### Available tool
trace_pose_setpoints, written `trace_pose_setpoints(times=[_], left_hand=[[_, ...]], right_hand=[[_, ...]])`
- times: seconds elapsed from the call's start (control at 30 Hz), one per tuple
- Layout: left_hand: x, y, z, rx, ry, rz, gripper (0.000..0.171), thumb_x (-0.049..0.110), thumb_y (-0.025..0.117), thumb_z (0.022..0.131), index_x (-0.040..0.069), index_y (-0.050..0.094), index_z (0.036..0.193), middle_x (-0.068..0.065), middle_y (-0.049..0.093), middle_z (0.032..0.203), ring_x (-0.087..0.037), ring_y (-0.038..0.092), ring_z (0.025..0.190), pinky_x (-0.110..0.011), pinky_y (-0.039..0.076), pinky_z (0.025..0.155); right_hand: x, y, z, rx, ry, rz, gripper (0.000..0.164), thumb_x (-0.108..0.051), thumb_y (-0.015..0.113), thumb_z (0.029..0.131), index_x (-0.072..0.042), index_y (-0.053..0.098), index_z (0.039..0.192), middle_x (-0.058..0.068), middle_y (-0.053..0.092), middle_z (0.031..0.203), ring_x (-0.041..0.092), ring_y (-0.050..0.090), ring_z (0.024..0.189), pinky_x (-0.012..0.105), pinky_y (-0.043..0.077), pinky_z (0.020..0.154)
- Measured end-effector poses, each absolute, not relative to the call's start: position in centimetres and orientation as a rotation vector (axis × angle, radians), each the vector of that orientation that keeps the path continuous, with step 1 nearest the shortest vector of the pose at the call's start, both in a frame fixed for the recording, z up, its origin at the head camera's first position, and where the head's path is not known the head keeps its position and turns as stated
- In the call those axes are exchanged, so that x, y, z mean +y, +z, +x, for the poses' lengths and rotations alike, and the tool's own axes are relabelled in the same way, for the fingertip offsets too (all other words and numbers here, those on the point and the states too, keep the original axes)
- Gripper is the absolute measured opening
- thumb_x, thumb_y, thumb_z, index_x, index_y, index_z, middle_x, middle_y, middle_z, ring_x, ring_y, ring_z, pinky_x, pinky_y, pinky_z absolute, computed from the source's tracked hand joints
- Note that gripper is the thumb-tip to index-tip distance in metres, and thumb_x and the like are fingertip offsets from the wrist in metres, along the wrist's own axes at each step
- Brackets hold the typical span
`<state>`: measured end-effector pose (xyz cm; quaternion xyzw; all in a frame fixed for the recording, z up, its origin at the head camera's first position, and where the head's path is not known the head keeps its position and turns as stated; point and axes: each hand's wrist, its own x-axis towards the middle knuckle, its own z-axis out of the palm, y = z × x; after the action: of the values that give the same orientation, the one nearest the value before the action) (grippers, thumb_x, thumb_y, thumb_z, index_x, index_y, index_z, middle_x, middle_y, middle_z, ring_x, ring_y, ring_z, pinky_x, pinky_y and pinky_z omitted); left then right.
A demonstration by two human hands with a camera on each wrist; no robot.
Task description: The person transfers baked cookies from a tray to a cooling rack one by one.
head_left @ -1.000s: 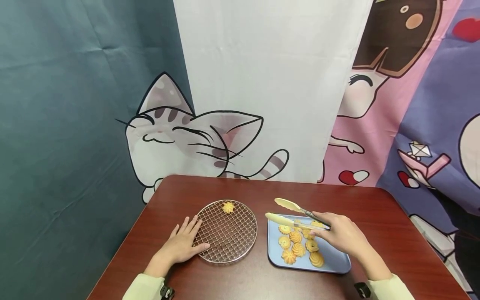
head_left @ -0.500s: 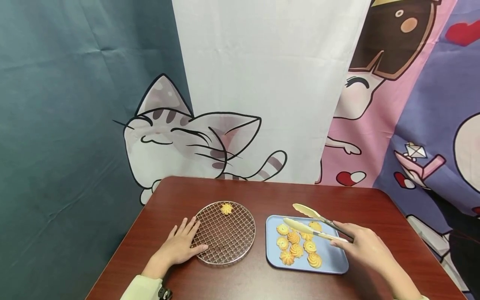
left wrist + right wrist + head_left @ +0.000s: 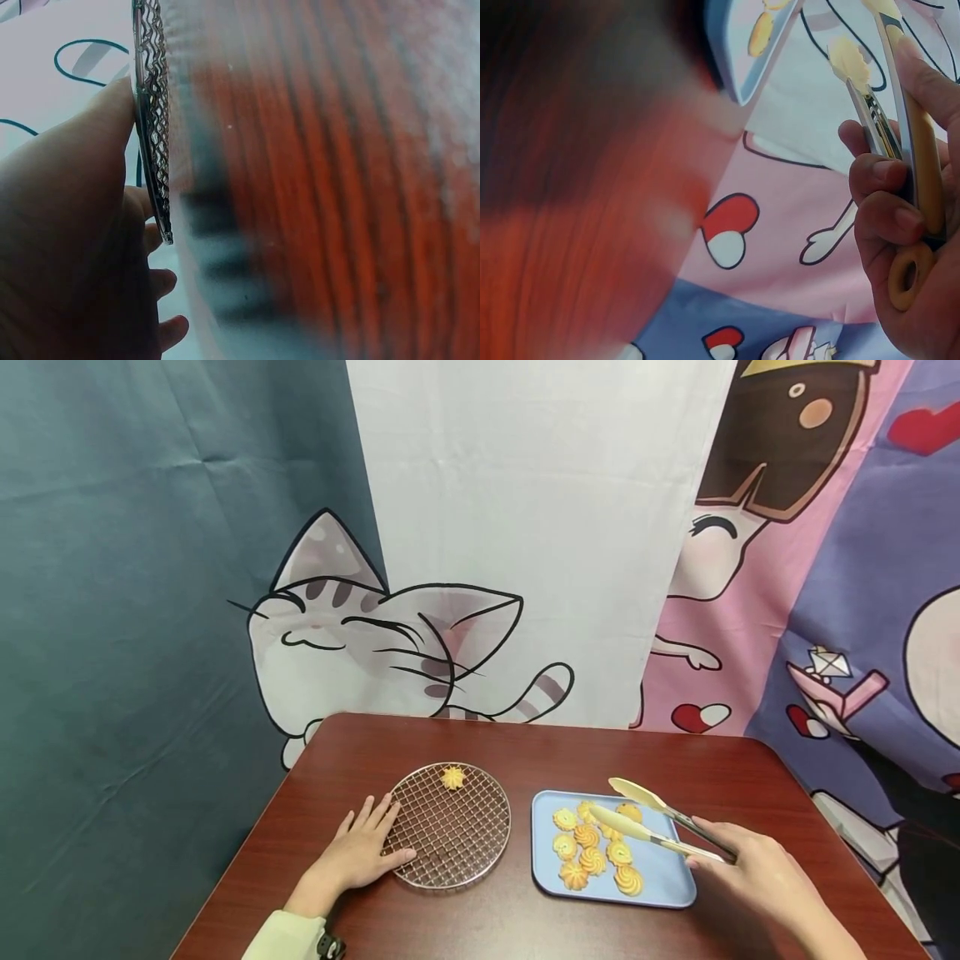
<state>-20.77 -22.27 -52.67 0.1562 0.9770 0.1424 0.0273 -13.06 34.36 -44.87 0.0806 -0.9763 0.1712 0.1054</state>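
My right hand grips a pair of tongs with cream tips, fingers curled round the handles. The tongs' tips are spread apart with nothing between them, above the blue tray. Several piped butter cookies lie on that tray, mostly on its left half. At the left, my left hand rests with straight, spread fingers at the edge of a round wire cooling rack. Its thumb lies over the rim, and the left wrist view shows the fingers beside the rack. One star-shaped cookie sits at the rack's far side.
Rack and tray stand side by side on a dark red wooden table, a gap between them. Behind the table hangs a printed cloth with a cartoon cat, close to the far edge.
My right hand has drawn the tongs rightward and toward me, from the tray's left edge to over its right part. My left hand has stayed at the rack.
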Motion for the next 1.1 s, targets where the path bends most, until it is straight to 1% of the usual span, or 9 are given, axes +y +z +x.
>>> trace_pose_setpoints(times=[0.07, 0.2, 0.33, 0.47, 0.67, 0.87, 1.0, 1.1], left_hand=[[-22.2, -52.5, -20.7, 3.008, 0.452, 0.48, 0.092, 0.066, 0.058, 0.092, 0.002, 0.039, 0.155, -0.021, 0.029, 0.163, -0.047, 0.019, 0.151, -0.069, 0.017, 0.117], [-22.2, -52.4, -20.7, 3.003, 0.461, 0.484, 0.092, 0.066, 0.058, 0.092, 0.002, 0.039, 0.155, -0.021, 0.029, 0.163, -0.048, 0.019, 0.151, -0.069, 0.017, 0.117], [-22.3, -52.5, -20.7, 3.015, 0.465, 0.5, 0.091, 0.064, 0.06, 0.092, 0.0, 0.04, 0.154, -0.023, 0.03, 0.162, -0.05, 0.02, 0.15, -0.07, 0.017, 0.116], [-22.2, -52.3, -20.6, 2.999, 0.441, 0.474, 0.091, 0.065, 0.059, 0.092, 0.002, 0.039, 0.155, -0.021, 0.028, 0.164, -0.048, 0.019, 0.151, -0.069, 0.017, 0.117], [-22.0, -51.9, -20.4, 2.974, 0.425, 0.443, 0.092, 0.067, 0.057, 0.092, 0.004, 0.038, 0.156, -0.019, 0.027, 0.165, -0.045, 0.017, 0.153, -0.067, 0.017, 0.118], [-22.0, -52.0, -20.4, 2.982, 0.418, 0.439, 0.091, 0.067, 0.057, 0.092, 0.004, 0.038, 0.156, -0.018, 0.027, 0.165, -0.045, 0.017, 0.153, -0.067, 0.017, 0.118], [-22.0, -52.0, -20.5, 2.984, 0.42, 0.439, 0.091, 0.067, 0.057, 0.092, 0.004, 0.038, 0.156, -0.018, 0.027, 0.165, -0.045, 0.017, 0.153, -0.067, 0.017, 0.118], [-22.0, -52.0, -20.4, 2.983, 0.419, 0.437, 0.091, 0.066, 0.057, 0.092, 0.004, 0.038, 0.156, -0.019, 0.027, 0.165, -0.045, 0.017, 0.152, -0.067, 0.018, 0.118]], right_hand=[[34.7, -45.0, -12.9, -2.884, 0.506, 0.225, 0.069, -0.052, 0.084, 0.077, -0.011, 0.07, 0.13, 0.015, 0.072, 0.117, 0.04, 0.068, 0.107, 0.063, 0.052, 0.084], [35.2, -45.2, -12.6, -2.946, 0.499, 0.158, 0.07, -0.057, 0.081, 0.079, -0.014, 0.069, 0.133, 0.015, 0.072, 0.119, 0.04, 0.067, 0.109, 0.064, 0.052, 0.085], [35.7, -45.3, -12.3, -3.0, 0.491, 0.117, 0.072, -0.059, 0.079, 0.08, -0.012, 0.068, 0.133, 0.018, 0.071, 0.118, 0.04, 0.067, 0.106, 0.065, 0.052, 0.084], [36.2, -45.6, -12.1, -3.026, 0.492, 0.085, 0.075, -0.061, 0.077, 0.08, -0.009, 0.068, 0.133, 0.019, 0.071, 0.118, 0.041, 0.067, 0.105, 0.067, 0.051, 0.083], [37.0, -46.0, -12.0, -3.043, 0.485, 0.041, 0.075, -0.061, 0.078, 0.079, -0.007, 0.069, 0.131, 0.021, 0.07, 0.118, 0.043, 0.066, 0.107, 0.067, 0.05, 0.082], [37.6, -46.2, -12.2, -3.057, 0.46, 0.02, 0.077, -0.062, 0.078, 0.077, -0.005, 0.07, 0.127, 0.021, 0.071, 0.115, 0.041, 0.067, 0.102, 0.066, 0.051, 0.079], [38.0, -46.5, -12.3, -3.072, 0.45, 0.02, 0.076, -0.061, 0.079, 0.077, -0.003, 0.07, 0.126, 0.022, 0.071, 0.113, 0.042, 0.067, 0.101, 0.067, 0.051, 0.079], [38.3, -46.7, -12.4, -3.07, 0.438, 0.026, 0.074, -0.059, 0.08, 0.077, -0.003, 0.071, 0.124, 0.02, 0.071, 0.11, 0.039, 0.068, 0.098, 0.065, 0.052, 0.077]])
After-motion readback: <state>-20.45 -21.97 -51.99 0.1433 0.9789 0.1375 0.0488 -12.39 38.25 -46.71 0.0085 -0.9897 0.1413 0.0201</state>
